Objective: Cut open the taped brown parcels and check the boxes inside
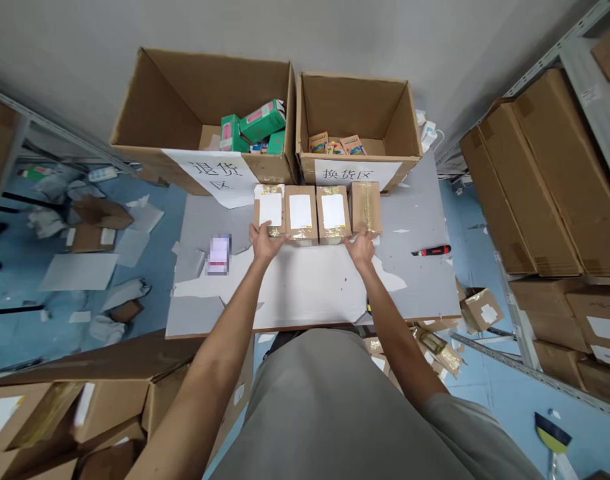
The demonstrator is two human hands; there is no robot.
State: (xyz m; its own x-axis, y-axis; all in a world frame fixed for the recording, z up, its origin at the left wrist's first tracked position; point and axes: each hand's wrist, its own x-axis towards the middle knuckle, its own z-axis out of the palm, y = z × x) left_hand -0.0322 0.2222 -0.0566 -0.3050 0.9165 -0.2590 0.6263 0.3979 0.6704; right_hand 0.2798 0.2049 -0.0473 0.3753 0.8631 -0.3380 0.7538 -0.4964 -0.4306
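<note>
Several small cardboard boxes stand side by side in a row on the table. My left hand (266, 243) grips the lower front of the leftmost box (270, 205), its fingers at the front and left edge and its thumb towards the second box (301, 211). My right hand (361, 249) holds the lower front of the rightmost box (365, 203), with the thumb near the third box (333, 211). White labels lie on three of the boxes; the rightmost shows brown tape instead. The undersides of my fingers are partly hidden.
Behind the row stand two large open cartons: the left carton (149, 157) holds green boxes (263, 121), the right carton (409, 143) small colourful packs (353, 145). A red-black utility knife (432, 251) and a blurred phone-like item (219, 255) lie on the table (415, 293). Shelves flank both sides.
</note>
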